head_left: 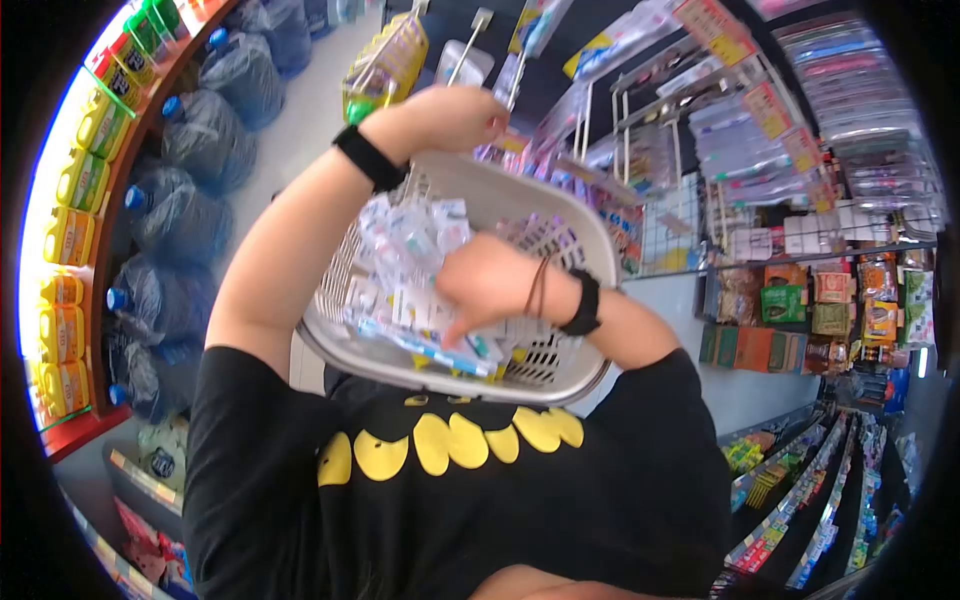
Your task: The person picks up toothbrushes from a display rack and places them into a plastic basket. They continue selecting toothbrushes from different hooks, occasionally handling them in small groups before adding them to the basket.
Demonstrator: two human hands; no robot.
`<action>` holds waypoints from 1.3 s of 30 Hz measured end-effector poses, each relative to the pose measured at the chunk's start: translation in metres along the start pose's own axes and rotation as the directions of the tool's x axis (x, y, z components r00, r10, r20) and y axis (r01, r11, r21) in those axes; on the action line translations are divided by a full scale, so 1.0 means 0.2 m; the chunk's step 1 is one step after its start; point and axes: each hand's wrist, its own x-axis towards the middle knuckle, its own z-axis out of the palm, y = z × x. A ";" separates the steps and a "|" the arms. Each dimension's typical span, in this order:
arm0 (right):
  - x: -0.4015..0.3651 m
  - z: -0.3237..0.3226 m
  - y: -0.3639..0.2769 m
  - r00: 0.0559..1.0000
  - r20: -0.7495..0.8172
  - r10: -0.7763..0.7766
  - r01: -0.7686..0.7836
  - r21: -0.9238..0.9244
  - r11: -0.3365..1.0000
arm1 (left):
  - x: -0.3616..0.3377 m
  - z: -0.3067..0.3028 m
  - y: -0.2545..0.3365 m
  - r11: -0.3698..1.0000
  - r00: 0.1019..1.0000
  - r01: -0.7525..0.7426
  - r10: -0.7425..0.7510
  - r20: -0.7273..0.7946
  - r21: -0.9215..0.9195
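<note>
A light grey plastic basket [585, 215] with slotted sides is against the front of my black shirt. Inside it lie clear plastic packets [400, 235] and flat blue-and-white packs [430, 348]. My right hand [495, 285] is down in the basket, its fingers curled at a clear packet and the thumb pointing toward my body; the fingertips are partly hidden. My left hand [460, 118] reaches over the far rim to the display hooks. Its fingers are closed beside a metal hook [516, 85], and what they hold is not clear.
Large blue-capped water bottles [185, 215] line the left, beside a shelf of yellow jugs [68, 235]. A yellow basket [388, 65] is ahead. Hanging packets [735, 140] and metal racks stand close on the right, with sloping shelves [800, 490] lower right.
</note>
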 end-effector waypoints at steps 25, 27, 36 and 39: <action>-0.19 -0.25 0.34 0.161 -0.684 0.711 0.590 0.645 0.487 | 0.01 -0.12 0.18 0.317 0.984 0.020 -0.177 -0.039 -0.948; -0.20 -0.24 0.38 0.140 -0.714 0.686 0.588 0.617 0.523 | 0.02 -0.12 0.20 0.537 0.995 -0.091 0.007 -0.104 -0.839; -0.15 -0.22 0.33 0.308 -0.685 0.660 0.440 0.718 0.540 | 0.07 0.03 0.17 0.381 0.779 -0.155 -0.520 -0.350 -0.911; -0.14 -0.20 0.32 0.341 -0.701 0.626 0.489 0.701 0.519 | 0.04 0.01 0.14 0.555 0.896 0.083 -0.404 -0.182 -0.828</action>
